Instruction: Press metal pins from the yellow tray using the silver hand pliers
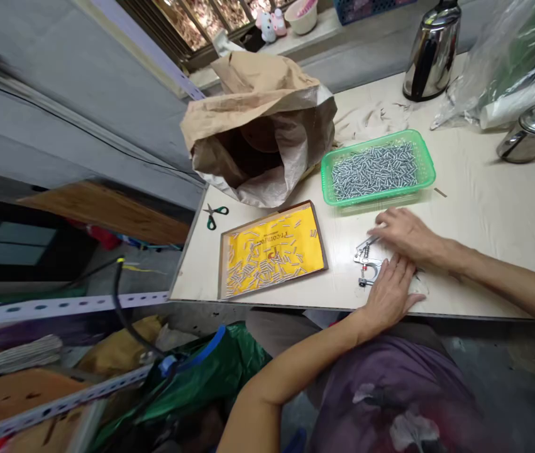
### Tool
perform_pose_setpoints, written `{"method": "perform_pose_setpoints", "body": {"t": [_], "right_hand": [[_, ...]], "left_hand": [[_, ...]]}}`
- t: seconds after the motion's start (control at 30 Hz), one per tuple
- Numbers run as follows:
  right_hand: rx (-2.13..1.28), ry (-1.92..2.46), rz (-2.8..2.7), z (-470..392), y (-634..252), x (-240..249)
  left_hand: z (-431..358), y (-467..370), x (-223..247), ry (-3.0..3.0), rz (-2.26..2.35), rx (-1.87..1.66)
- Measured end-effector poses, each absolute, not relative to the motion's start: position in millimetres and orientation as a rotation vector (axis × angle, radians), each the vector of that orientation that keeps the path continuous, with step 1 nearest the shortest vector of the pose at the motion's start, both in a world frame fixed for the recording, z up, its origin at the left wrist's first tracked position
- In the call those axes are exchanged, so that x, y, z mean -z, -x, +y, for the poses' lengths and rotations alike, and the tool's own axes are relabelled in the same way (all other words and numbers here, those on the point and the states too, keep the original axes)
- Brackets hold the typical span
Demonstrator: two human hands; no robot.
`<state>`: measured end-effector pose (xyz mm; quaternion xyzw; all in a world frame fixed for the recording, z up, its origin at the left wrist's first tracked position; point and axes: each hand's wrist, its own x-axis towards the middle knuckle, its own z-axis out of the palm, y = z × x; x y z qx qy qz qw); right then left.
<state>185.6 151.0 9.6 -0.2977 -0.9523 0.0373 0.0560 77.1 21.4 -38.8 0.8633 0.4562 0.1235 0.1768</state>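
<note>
A small metal tool (364, 259) with a curved, C-shaped frame, a spring-like part and a bit of red lies on the table under my hands. My left hand (387, 290) rests over its near right side, fingers stretched out and thumb apart. Reaching in from the right, my right hand (403, 234) has bent fingers at the tool's upper arm; the fingertips partly hide what they grip. Beyond it, a green plastic basket (327, 182) holds many small silvery metal pins. To the left, a shallow cardboard tray (322, 248) with a yellow lining holds more loose pins.
A large open paper sack (262, 104) stands behind the tray. Green-handled scissors (215, 215) lie near the table's left edge. At the back right are a steel kettle (432, 53), a steel canister (534, 132) and clear plastic bags (507, 69). A shelf frame (83, 387) stands lower left.
</note>
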Motion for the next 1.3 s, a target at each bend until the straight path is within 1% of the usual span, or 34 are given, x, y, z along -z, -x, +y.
{"method": "perform_pose_setpoints", "body": {"t": [0.1,0.17,0.3,0.37,0.43,0.5,0.57,0.67,0.73,0.8,0.9,1.03,1.17,1.3], "right_hand": [[-0.230,0.411,-3.058,129.7,-155.3,-12.4],[-0.214,0.234,-3.105,121.1,-143.0,-4.1],[-0.181,0.136,-2.987,118.7,-134.4,20.1],[-0.227,0.169,-2.845,122.8,-134.4,22.2],[-0.261,0.260,-2.691,132.5,-135.5,10.8],[-0.224,0.444,-2.561,148.6,-137.6,-12.6],[-0.099,0.707,-2.460,167.9,-140.8,-40.7],[0.091,1.033,-2.352,187.7,-149.7,-70.8],[0.081,1.070,-2.376,187.0,-159.5,-74.8],[-0.035,0.996,-2.468,175.4,-172.6,-66.9],[-0.321,0.904,-2.571,148.1,-196.7,-44.1],[-0.621,0.954,-2.613,116.0,-224.7,-16.5],[-0.711,1.056,-2.678,95.5,-235.4,-4.8],[-0.717,1.179,-2.786,85.1,-232.4,-1.4]], "left_hand": [[4.0,-71.1,31.9,-2.513,1.080,-0.458],[-12.4,-55.5,25.0,-2.581,0.992,-0.586],[-15.9,9.6,8.5,-2.583,1.301,-0.715],[4.1,49.7,1.5,-2.521,1.563,-0.782],[32.1,83.2,-2.0,-2.306,1.983,-0.817],[60.1,103.3,-1.5,-2.106,2.195,-0.698],[82.5,109.5,1.4,-1.981,2.257,-0.524],[102.6,104.6,5.8,-1.909,2.245,-0.332],[108.9,101.1,7.7,-1.901,2.194,-0.270],[111.8,101.2,9.3,-1.880,2.153,-0.273],[112.4,106.5,9.9,-1.835,2.144,-0.343],[106.7,107.5,-0.1,-1.789,2.142,-0.498],[88.6,80.9,-17.1,-1.439,2.015,-0.638],[64.8,38.0,-20.9,-1.025,1.733,-0.563]]}}
